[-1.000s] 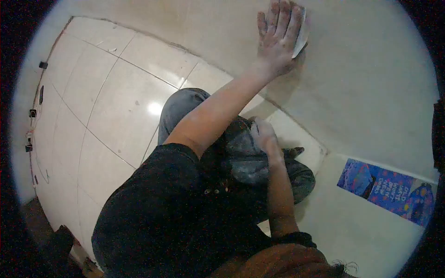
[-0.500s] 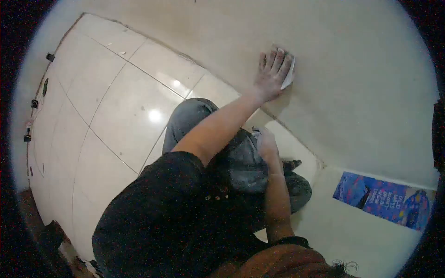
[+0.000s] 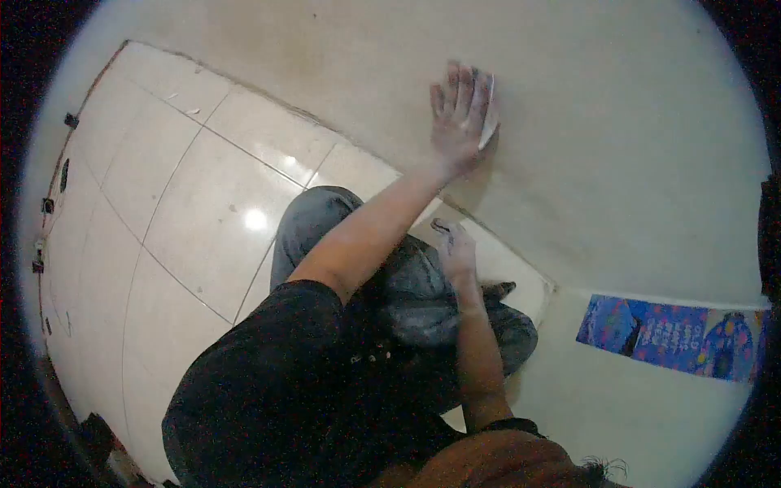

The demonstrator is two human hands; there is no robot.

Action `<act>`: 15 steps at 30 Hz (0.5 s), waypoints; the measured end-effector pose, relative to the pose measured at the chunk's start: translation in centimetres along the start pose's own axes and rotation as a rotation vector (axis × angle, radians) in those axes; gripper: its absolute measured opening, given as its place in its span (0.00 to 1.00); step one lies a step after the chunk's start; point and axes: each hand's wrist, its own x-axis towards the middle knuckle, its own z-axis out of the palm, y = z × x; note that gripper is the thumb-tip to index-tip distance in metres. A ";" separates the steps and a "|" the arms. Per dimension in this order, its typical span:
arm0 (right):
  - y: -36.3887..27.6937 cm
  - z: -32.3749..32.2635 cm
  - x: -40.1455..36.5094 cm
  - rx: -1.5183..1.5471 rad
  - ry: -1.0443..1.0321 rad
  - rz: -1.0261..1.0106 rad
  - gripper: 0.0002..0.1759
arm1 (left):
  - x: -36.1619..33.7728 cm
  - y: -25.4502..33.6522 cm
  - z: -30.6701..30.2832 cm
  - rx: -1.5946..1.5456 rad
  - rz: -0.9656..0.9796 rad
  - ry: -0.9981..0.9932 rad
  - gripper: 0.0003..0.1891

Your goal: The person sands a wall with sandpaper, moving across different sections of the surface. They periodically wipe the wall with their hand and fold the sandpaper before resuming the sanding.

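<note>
My left hand lies flat against the pale wall, its fingers stretched upward. Pinned between it and the wall is a piece of sandpaper, by its look; only a white edge shows beyond the fingers. Whitish dust coats both hands. Lower down, my right hand is held above my lap, fingers curled. A small dark, bent shape shows at its fingertips, too blurred to name. My knees, in grey-blue trousers, are folded close to the wall's foot.
Glossy cream floor tiles spread to the left, with small white scraps near the wall. Dark sockets or plugs with thin cables line the far left wall. A blue printed poster hangs on the adjoining right wall.
My left hand has slid up the wall with the sandpaper under it. The right hand stays over my lap, its fingers slightly shifted. The view has tilted a little.
</note>
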 end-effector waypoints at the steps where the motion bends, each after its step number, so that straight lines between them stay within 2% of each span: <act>1: 0.6 0.2 -0.3 0.019 0.013 -0.039 0.14 | 1.9 0.8 -1.2 0.019 -0.031 -0.006 0.41; 2: 1.1 0.4 -0.5 0.043 0.021 -0.078 0.13 | 2.9 0.7 -1.9 0.100 -0.008 0.001 0.44; 3: 1.5 0.5 -0.8 0.077 0.039 -0.025 0.13 | 2.2 0.1 -1.2 0.090 0.015 0.026 0.45; 5: 2.3 1.0 -0.3 0.217 0.088 0.066 0.12 | -1.2 -1.9 1.6 0.072 0.073 0.079 0.45; 6: 2.6 1.2 0.2 0.320 0.123 0.106 0.12 | -3.6 -3.9 3.5 0.200 0.150 0.119 0.48; 8: 1.4 0.8 1.3 0.756 0.222 0.242 0.12 | -4.2 -4.2 4.1 0.239 0.115 0.079 0.47; 9: -0.5 -0.6 1.5 1.022 0.291 0.330 0.13 | -3.5 -3.1 3.0 0.150 0.106 0.063 0.46; 10: -0.4 -1.5 1.2 1.171 0.305 0.292 0.13 | -1.4 -1.8 1.4 0.066 0.093 0.049 0.44; 12: 0.3 -2.0 0.5 1.476 0.324 0.192 0.14 | 3.3 -0.3 -1.4 0.214 -0.016 -0.023 0.39; 15: 2.7 -1.6 -0.2 1.576 0.291 0.095 0.17 | 1.4 -0.4 -0.4 0.098 0.056 0.135 0.36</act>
